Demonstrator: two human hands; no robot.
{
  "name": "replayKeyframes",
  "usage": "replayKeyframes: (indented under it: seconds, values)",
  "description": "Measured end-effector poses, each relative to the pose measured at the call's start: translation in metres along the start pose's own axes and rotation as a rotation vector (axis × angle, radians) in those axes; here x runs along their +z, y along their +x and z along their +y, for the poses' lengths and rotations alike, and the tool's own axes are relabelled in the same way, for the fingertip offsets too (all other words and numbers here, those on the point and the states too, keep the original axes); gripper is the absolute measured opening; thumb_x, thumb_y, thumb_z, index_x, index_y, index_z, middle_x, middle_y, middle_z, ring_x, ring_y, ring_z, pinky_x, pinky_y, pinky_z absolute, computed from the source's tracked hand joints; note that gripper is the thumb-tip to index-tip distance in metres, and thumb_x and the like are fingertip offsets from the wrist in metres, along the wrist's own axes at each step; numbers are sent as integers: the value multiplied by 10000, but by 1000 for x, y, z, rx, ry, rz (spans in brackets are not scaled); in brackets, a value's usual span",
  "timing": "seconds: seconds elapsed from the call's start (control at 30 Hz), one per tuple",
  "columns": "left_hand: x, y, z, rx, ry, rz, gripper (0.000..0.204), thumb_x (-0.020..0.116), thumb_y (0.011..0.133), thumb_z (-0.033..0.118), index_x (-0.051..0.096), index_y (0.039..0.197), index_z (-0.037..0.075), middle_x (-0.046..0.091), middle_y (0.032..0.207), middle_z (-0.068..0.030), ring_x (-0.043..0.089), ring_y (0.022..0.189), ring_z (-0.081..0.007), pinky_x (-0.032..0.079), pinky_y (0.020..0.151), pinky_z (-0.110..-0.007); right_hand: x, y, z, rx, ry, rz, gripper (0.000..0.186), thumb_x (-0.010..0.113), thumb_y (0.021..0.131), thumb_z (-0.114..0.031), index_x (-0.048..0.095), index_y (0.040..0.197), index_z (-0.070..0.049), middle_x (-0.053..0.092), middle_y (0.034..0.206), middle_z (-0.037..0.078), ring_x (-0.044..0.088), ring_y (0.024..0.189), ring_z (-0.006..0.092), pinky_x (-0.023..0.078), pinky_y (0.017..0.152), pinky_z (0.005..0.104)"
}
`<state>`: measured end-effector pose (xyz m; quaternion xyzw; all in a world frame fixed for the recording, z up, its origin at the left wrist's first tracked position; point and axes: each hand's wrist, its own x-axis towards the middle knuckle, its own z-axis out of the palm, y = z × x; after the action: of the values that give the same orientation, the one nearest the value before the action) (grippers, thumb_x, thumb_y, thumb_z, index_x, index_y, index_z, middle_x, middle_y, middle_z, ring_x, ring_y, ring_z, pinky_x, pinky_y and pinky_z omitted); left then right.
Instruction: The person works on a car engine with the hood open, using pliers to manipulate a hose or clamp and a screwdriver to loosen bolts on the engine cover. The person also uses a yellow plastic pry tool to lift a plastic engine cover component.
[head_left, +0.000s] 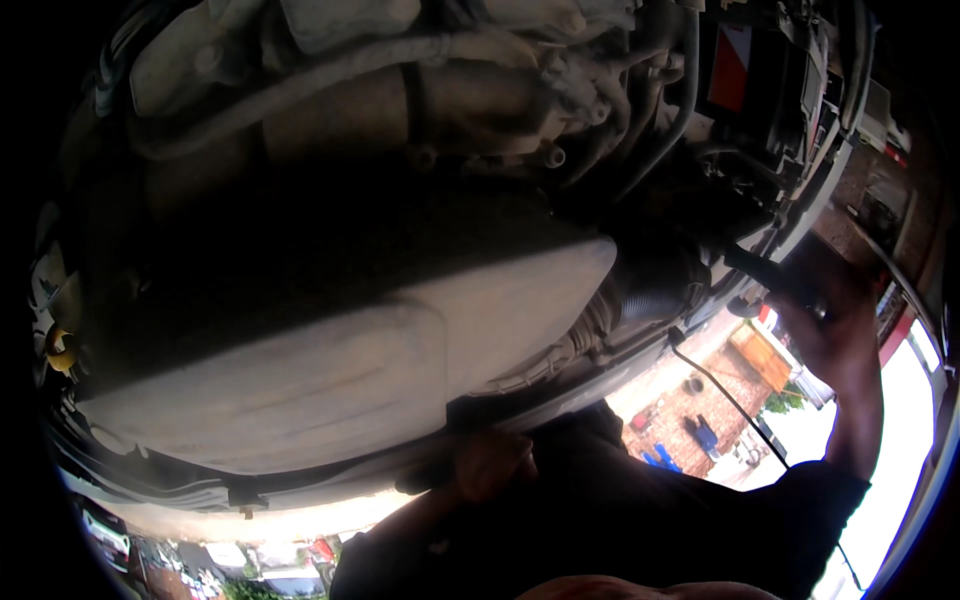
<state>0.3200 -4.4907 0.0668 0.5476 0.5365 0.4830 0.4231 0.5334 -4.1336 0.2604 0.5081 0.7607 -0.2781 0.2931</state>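
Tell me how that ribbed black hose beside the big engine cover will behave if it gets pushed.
The ribbed black hose would probably flex rather than stay stiff, since its wall is corrugated. It likely won't roll or shift far: it runs in beside the engine cover. The right hand grips a dark tool handle close by, so a push could nudge that.

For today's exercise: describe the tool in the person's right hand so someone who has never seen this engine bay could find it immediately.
Start at the big pale engine cover and follow it right to the black ribbed intake hose. Just right of it, the right hand grips a slim dark tool handle angled toward the hose. Unlike the fixed hoses around it, it is straight and hand-held.
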Motion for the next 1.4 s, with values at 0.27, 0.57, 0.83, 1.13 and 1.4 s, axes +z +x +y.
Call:
replayKeyframes:
  seconds: [0.27, 0.57, 0.83, 1.13, 1.4]
  values:
    - [-1, 18, 1, 46, 4, 39, 164, 627, 836, 68, 651, 977, -12, 668, 798, -111, 643, 620, -220, 532, 529, -315, 6, 3, -5, 110, 77, 141, 198, 744, 882, -227, 690, 884, -36, 636, 701, 71, 559, 577, 160, 397, 545, 291]
    - [-1, 9, -2, 23, -2, 44, 329, 730, 738, 61, 698, 1065, 40, 689, 859, -111, 677, 703, -235, 568, 593, -331, 19, 12, -7, -69, 125, 141, 331, 792, 783, -65, 652, 1079, -13, 686, 817, 105, 664, 678, 208, 508, 630, 305]
    - [-7, 5, -4, 3, -165, -62, 334, 725, 733, 34, 682, 1064, 20, 686, 849, -121, 669, 680, -238, 559, 567, -333, 6, 0, -4, -70, 197, 318, 217, 692, 823, 65, 636, 1031, 38, 655, 860, 99, 616, 697, 142, 466, 640, 249]
    - [2, -1, -5, 20, -56, -3, 266, 656, 797, 102, 653, 1051, 23, 671, 818, -109, 621, 588, -230, 525, 495, -323, 9, -7, -3, -29, 161, 247, 165, 690, 803, 45, 658, 961, 14, 626, 786, 84, 578, 662, 144, 431, 603, 257]
    - [-8, 2, -7, 21, -175, -94, 389, 759, 750, 63, 654, 1122, 15, 689, 868, -118, 681, 710, -244, 583, 593, -341, 19, -9, 3, 6, 245, 259, 171, 710, 790, 33, 661, 952, 11, 630, 788, 84, 572, 657, 143, 426, 592, 260]
